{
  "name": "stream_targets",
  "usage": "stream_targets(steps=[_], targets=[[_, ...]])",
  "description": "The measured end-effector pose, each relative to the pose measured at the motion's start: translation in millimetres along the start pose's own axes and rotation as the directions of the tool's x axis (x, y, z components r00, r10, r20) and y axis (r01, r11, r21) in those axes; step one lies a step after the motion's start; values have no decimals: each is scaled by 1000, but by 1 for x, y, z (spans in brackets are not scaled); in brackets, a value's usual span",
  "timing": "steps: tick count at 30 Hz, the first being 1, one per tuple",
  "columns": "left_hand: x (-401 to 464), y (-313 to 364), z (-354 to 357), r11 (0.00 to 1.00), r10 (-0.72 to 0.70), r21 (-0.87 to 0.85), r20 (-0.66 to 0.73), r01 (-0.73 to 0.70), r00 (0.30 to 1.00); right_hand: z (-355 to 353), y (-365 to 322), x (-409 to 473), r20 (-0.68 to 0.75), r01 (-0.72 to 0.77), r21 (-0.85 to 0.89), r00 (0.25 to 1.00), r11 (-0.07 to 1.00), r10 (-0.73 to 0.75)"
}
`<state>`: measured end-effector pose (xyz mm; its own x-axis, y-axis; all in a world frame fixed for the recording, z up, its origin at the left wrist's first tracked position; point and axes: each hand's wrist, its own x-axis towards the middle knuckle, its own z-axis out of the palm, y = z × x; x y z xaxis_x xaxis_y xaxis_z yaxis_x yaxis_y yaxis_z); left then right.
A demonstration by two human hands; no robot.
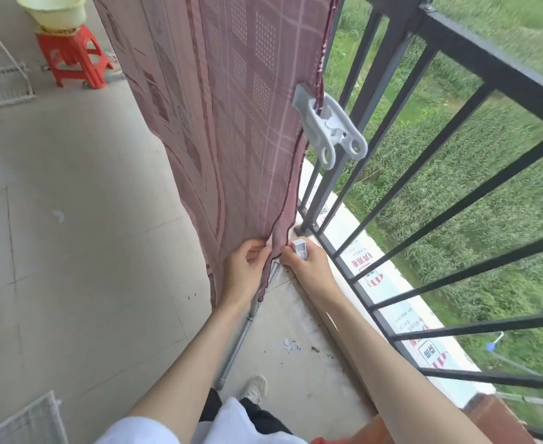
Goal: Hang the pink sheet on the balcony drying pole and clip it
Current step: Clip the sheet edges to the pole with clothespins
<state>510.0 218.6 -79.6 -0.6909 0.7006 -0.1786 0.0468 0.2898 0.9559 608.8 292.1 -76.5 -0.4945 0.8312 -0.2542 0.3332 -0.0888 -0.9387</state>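
The pink checked cotton sheet (231, 123) hangs draped by the black metal railing (456, 129), one large white plastic clip (328, 129) already on its edge. The left hand (247, 267) pinches the lower hem; the right hand (308, 267) grips a second white clip (299, 249). Best to hold both layers flush, then clamp squarely.

Both hands pinch the pink sheet (231, 107) — left hand (244, 267), right hand (305, 267) gripping a white clip (299, 249).
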Motion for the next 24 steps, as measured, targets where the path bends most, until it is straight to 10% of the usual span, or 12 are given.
stream_targets(steps=[12,24], targets=[[3,-17,4,966,142,211,44,-149,989,3,12,6,135,-191,375,979,907,150],[3,-14,28,944,12,325,-193,53,981,7,44,12,164,-335,562,941,756,295]])
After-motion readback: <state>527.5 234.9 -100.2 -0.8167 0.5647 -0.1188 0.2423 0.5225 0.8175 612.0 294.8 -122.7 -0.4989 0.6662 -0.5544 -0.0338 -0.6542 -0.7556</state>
